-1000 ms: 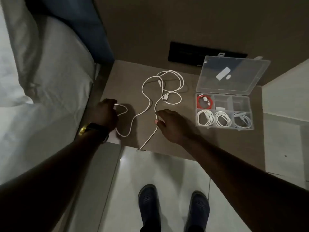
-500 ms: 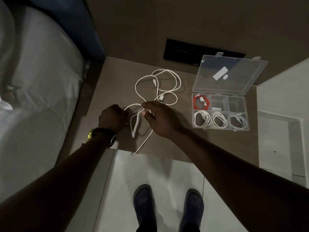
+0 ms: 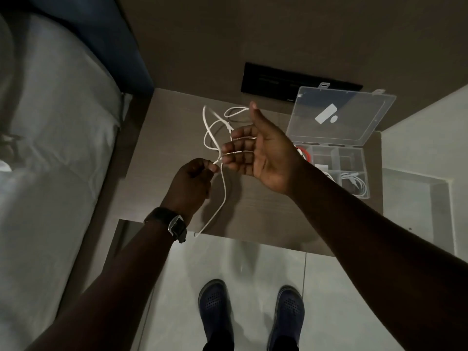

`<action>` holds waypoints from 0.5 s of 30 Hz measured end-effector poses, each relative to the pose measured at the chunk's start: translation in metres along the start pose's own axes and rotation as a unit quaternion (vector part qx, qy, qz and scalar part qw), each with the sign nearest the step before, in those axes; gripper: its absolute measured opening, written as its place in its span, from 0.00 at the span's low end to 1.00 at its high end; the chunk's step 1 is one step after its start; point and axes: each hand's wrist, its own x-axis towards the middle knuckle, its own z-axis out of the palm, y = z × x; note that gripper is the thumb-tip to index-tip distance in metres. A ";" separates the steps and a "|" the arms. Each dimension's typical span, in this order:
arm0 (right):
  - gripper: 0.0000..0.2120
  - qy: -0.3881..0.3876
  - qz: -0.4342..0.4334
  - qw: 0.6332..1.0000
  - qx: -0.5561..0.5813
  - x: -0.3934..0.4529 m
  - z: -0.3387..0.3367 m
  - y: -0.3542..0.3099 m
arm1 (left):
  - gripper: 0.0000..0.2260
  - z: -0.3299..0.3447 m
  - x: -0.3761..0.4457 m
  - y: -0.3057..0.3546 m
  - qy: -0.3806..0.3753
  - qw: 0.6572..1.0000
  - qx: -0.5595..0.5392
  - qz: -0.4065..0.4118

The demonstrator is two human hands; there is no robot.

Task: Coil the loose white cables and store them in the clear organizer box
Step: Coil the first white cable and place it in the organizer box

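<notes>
A loose white cable (image 3: 223, 193) is lifted off the brown bedside table (image 3: 253, 211). My left hand (image 3: 192, 182) pinches one end of it. My right hand (image 3: 255, 150) is raised palm-up with fingers spread and thumb up, and strands of the cable run across its fingers. Loops of cable hang behind the fingers; the free tail trails down to the table's front edge. The clear organizer box (image 3: 352, 158) sits open at the right, its lid (image 3: 336, 117) tilted back. Coiled white cables (image 3: 357, 184) and a red cable (image 3: 302, 153) lie in its compartments, partly hidden by my right wrist.
A bed with white sheets (image 3: 55, 148) borders the table on the left. A black panel (image 3: 298, 83) sits on the wall behind the table. My two dark shoes (image 3: 215, 310) stand on the pale tiled floor below the table's front edge. A pale ledge (image 3: 417, 198) lies right of the table.
Both hands rose off the table with the cable. My right hand turned palm-up and opened, with cable strands now laid across its fingers; most of the cable left the tabletop.
</notes>
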 end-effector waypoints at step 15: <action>0.13 -0.034 -0.177 0.887 -0.425 -0.033 -0.006 0.028 | 0.14 0.016 -0.035 0.029 -0.108 0.925 -0.348 -0.104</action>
